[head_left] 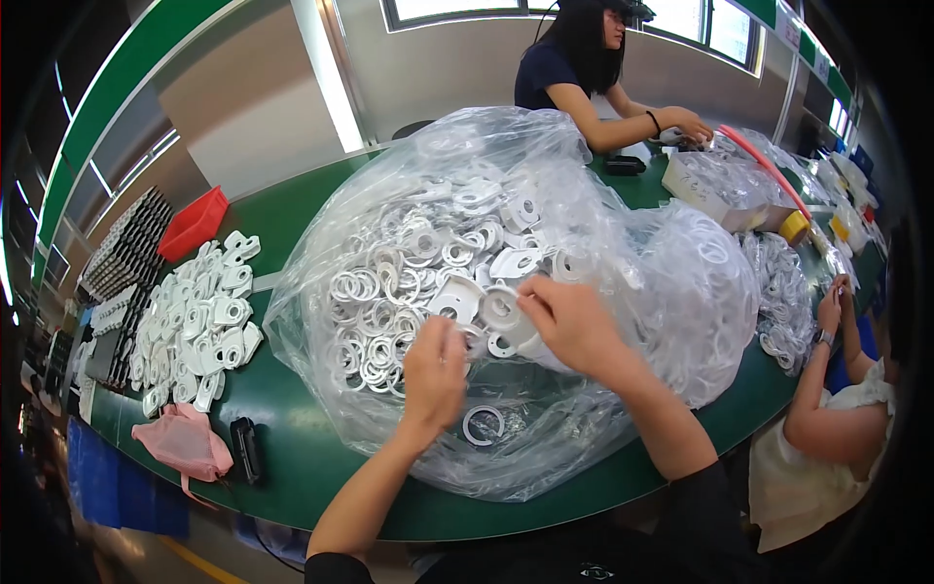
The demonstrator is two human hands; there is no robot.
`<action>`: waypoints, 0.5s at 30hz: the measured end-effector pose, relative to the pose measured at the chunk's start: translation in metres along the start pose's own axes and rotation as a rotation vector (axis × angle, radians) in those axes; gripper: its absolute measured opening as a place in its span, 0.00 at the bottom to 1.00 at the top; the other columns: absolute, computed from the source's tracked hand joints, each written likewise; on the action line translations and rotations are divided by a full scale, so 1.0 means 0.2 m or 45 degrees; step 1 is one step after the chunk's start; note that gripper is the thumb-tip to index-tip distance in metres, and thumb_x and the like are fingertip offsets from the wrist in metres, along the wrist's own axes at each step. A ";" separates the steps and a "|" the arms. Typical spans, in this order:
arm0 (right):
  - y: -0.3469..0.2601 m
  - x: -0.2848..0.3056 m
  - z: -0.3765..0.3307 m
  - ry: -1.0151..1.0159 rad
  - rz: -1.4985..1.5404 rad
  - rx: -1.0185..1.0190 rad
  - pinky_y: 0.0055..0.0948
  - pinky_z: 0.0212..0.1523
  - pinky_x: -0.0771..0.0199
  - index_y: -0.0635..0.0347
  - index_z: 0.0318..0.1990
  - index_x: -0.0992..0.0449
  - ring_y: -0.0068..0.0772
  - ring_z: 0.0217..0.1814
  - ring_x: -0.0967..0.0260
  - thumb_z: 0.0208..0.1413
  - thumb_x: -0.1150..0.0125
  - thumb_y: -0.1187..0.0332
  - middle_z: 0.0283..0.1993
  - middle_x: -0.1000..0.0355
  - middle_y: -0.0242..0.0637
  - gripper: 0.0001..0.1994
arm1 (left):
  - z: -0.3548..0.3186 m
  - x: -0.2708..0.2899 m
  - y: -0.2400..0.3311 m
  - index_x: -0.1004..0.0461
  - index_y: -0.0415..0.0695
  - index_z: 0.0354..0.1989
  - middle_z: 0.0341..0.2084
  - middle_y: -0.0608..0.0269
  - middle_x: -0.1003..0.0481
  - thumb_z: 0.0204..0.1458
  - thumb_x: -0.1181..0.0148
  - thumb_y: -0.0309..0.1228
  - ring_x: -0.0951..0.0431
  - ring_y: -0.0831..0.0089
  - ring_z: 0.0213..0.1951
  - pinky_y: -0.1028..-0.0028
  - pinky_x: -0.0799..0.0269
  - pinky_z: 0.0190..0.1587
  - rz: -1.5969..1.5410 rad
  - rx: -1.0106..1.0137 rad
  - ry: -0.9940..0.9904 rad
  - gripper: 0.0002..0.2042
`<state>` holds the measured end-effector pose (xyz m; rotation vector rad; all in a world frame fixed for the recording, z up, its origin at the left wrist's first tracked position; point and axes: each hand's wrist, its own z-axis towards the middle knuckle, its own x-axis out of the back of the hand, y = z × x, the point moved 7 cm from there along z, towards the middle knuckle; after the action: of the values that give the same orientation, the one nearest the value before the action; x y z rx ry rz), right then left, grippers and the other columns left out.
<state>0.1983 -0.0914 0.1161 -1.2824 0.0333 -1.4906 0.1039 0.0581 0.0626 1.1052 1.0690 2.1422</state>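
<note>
My right hand (576, 326) pinches the edge of a white plastic part (500, 308) with a round, cup-like middle, held over the pile in a large clear plastic bag. To its left, my left hand (435, 375) is closed with its fingers curled and slightly blurred. What it holds, if anything, is hidden. Beneath both hands lie several white plastic rings (375, 355) and flat housings with round holes, such as one housing (457, 297) between the hands. A single white ring (484, 425) rests on the clear bag (525, 467) nearer to me.
Left on the green table (292, 487) lie a heap of white parts (195, 326), a red bin (193, 222), stacked dark trays (122, 248), a pink pouch (185, 443) and a black case (246, 450). Bagged rings (696, 302) fill the right. Co-workers sit opposite and at right.
</note>
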 end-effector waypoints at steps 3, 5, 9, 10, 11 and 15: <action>0.01 -0.19 -0.06 -0.252 0.471 -0.051 0.30 0.30 0.32 0.65 0.35 0.28 0.37 0.28 0.30 0.54 0.46 0.68 0.26 0.28 0.45 0.08 | -0.03 0.07 0.01 0.33 0.37 0.40 0.35 0.62 0.33 0.60 0.55 0.30 0.30 0.79 0.31 0.79 0.32 0.34 -0.350 0.008 0.060 0.09; -0.03 -0.30 -0.09 -0.467 0.853 -0.165 0.23 0.30 0.34 0.67 0.37 0.30 0.20 0.28 0.33 0.55 0.46 0.70 0.28 0.27 0.37 0.08 | -0.08 0.08 0.03 0.33 0.37 0.43 0.37 0.62 0.33 0.60 0.54 0.30 0.29 0.79 0.32 0.79 0.32 0.34 -0.442 0.057 0.122 0.09; -0.07 -0.37 -0.14 -0.517 1.041 -0.234 0.22 0.31 0.34 0.67 0.37 0.30 0.18 0.29 0.34 0.56 0.47 0.71 0.29 0.28 0.36 0.07 | -0.14 0.05 -0.12 0.37 0.39 0.53 0.41 0.63 0.30 0.60 0.53 0.35 0.28 0.79 0.40 0.78 0.30 0.38 -0.867 0.409 0.018 0.16; -0.08 -0.37 -0.14 -0.460 0.994 -0.178 0.25 0.32 0.33 0.66 0.36 0.29 0.22 0.29 0.33 0.56 0.47 0.71 0.28 0.28 0.36 0.07 | -0.18 -0.01 -0.17 0.38 0.40 0.54 0.41 0.63 0.29 0.60 0.53 0.38 0.28 0.78 0.41 0.77 0.30 0.40 -1.108 0.681 -0.151 0.18; -0.08 -0.36 -0.14 -0.403 0.946 -0.122 0.27 0.32 0.33 0.65 0.35 0.29 0.26 0.30 0.32 0.55 0.46 0.70 0.28 0.28 0.36 0.06 | -0.21 -0.03 -0.17 0.38 0.42 0.53 0.41 0.61 0.28 0.61 0.56 0.41 0.26 0.74 0.41 0.74 0.27 0.40 -1.237 0.770 -0.141 0.18; -0.14 -0.30 -0.14 -0.306 0.148 0.227 0.38 0.36 0.31 0.62 0.31 0.26 0.42 0.34 0.29 0.51 0.42 0.66 0.30 0.27 0.40 0.08 | -0.18 0.04 -0.18 0.37 0.42 0.52 0.44 0.58 0.28 0.62 0.58 0.40 0.25 0.69 0.42 0.71 0.25 0.38 -1.368 0.719 -0.063 0.17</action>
<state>0.1479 -0.0532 0.0816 -1.2837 -0.1757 -1.2051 0.0718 0.0679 0.0234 0.5304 1.7630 0.9811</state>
